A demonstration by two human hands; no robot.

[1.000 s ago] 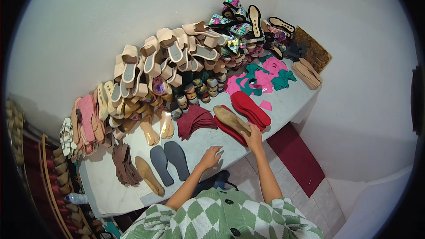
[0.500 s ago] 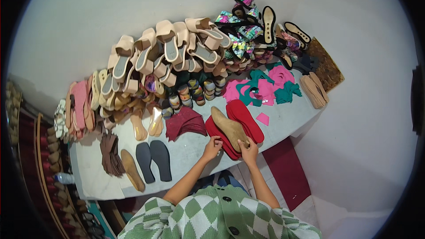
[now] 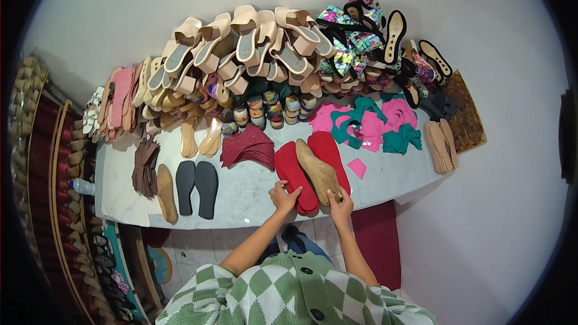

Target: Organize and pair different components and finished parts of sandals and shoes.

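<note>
Two stacks of red insoles [image 3: 293, 171] lie side by side at the table's front edge. On the right-hand stack rests a brown shoe last [image 3: 317, 170], slanting, its toe pointing away from me. My right hand [image 3: 341, 206] is closed around the last's heel end, thumb on top. My left hand [image 3: 283, 197] grips the left insole stack, with the thumb over its surface and the fingers at its outer edge. Well to the left lie a second shoe last [image 3: 166, 195] and two dark grey soles [image 3: 207, 191].
Finished beige heeled sandals [image 3: 245, 36] and patterned sandals [image 3: 394, 36] are heaped along the wall. Nearer are maroon pieces [image 3: 247, 147], brown strips [image 3: 144, 168], pink and green cutouts [image 3: 368, 121] and tan insoles [image 3: 441, 146]. A shelf rack [image 3: 60, 162] stands at left.
The view has shifted. The last has swung off the left insole stack onto the right one, uncovering more of the left. My left hand has moved from a pinch to a wider grip.
</note>
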